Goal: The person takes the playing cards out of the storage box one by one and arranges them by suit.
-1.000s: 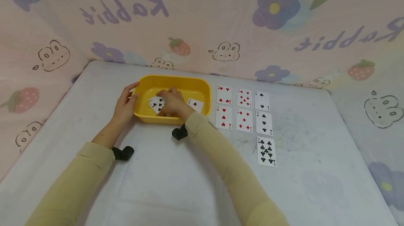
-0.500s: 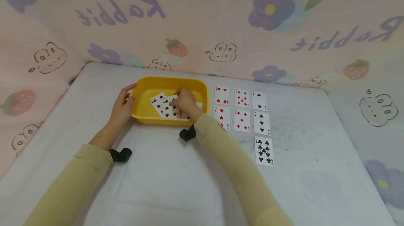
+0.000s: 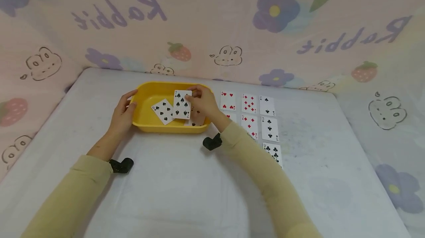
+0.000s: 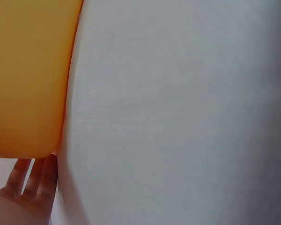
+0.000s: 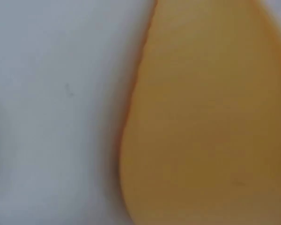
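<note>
My right hand (image 3: 203, 101) pinches a playing card, the seven of spades (image 3: 182, 109), face up over the yellow plastic tub (image 3: 172, 129). The thumb lies on the card's face near its right edge. Beneath it in the tub, a six of spades (image 3: 161, 113) lies tilted to the left, and a two of spades (image 3: 196, 120) is partly covered at the right. My left hand (image 3: 123, 114) rests against the tub's left end, thumb and forefinger at the rim. In the left wrist view, straight fingers (image 4: 47, 180) touch the tub's end wall.
Right of the tub, face-up cards form columns: hearts (image 3: 227, 100), diamonds (image 3: 248, 103) and clubs (image 3: 269, 129). My right forearm and hand cover parts of several lower cards. A printed fabric wall (image 3: 199, 20) rises behind the white-covered table (image 3: 166, 193).
The right hand has picked the seven of spades off the six and lifted it, moving right in the tub. The left hand stays at the tub's end. The head view has shifted slightly.
</note>
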### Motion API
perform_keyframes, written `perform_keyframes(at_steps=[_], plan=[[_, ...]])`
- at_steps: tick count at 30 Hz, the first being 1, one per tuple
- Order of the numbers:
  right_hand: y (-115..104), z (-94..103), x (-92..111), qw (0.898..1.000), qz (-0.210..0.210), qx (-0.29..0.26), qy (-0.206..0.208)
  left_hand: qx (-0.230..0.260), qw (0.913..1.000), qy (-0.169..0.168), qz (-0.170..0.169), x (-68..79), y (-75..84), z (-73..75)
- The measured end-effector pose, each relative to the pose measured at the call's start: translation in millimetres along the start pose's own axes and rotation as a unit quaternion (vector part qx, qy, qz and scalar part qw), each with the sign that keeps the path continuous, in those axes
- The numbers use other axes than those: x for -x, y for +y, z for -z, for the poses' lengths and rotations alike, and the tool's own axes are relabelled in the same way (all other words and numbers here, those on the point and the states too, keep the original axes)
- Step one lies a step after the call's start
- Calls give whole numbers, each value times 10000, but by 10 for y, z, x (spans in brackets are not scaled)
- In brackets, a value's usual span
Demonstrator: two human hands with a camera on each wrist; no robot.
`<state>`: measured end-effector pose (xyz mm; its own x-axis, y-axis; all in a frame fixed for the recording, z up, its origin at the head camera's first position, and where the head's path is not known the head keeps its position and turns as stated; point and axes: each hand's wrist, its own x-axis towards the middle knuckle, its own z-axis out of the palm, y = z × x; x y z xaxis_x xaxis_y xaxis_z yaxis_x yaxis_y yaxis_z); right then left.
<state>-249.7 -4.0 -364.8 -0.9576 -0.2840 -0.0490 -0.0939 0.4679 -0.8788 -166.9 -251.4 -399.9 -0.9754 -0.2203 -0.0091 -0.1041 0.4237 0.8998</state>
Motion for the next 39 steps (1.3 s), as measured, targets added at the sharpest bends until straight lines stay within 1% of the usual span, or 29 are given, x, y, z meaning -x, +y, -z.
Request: perform_keyframes(at_steps=[4,9,12,16,19,22,26,30,36,39], plan=[[11,130,50,9996,102,-244,53,-22,10000,1,-1,3,9,9],[114,279,85,9964,237,-787,231,-60,10000,23,42,17,15,14],[181,381,137,9939,298,-1022,291,-14,10000,16,46,19,15,9],[270,517,232,9925,217,-1161,315,13,10000,22,13,21,14,12],[333,604,299,9907,139,-1293,407,5,10000,24,-12,22,12,22],[384,683,359,9875,204,-1471,532,-17,10000,23,-21,15,2,29],[475,803,421,9858,338,-1529,602,2,10000,11,-8,13,-1,22],[592,959,477,9857,269,-1507,705,21,10000,10,-5,12,0,13],[749,1246,567,9850,276,-1449,898,-3,10000,43,-27,5,-2,0],[818,1397,610,9854,245,-1332,1028,-24,10000,24,-26,3,0,-6]])
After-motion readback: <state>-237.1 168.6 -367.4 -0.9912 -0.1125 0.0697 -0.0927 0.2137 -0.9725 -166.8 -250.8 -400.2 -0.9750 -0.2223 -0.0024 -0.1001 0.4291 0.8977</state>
